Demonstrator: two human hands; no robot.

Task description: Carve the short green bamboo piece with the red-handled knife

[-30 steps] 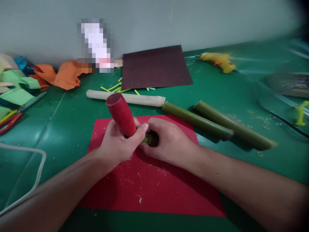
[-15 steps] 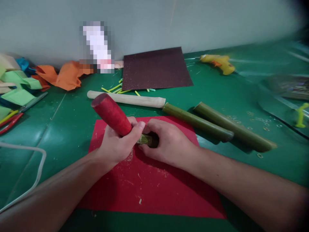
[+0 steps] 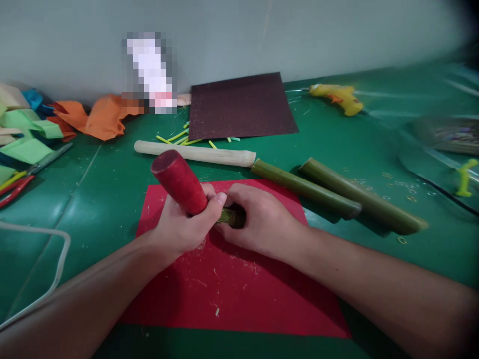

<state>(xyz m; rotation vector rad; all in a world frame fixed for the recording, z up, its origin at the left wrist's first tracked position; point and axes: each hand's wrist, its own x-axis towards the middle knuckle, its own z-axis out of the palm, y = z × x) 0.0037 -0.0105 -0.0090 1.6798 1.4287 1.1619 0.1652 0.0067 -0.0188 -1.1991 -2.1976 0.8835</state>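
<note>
A thick red handle (image 3: 183,182) leans up and to the left out of my left hand (image 3: 187,227), whose fingers are wrapped round its lower end. Whatever working end this tool has is hidden by the hand. My right hand (image 3: 269,219) curls round a short piece of green bamboo (image 3: 229,217) and steadies it low over a red sheet (image 3: 239,294). The left thumb lies close to the right fingertips, at the bamboo's near end. Pale shavings are scattered over the sheet below both hands.
Beyond the sheet lie a pale stick (image 3: 194,153) and two green bamboo tubes (image 3: 307,187). A dark brown sheet (image 3: 243,107) and a yellow glue gun (image 3: 337,97) are at the back. Red-handled scissors (image 3: 22,189), orange paper (image 3: 105,117) and a white cable (image 3: 63,254) sit at left.
The red handle's top has swung a little to the right and down, tilting with my left hand. My right hand and the bamboo piece have stayed nearly where they were.
</note>
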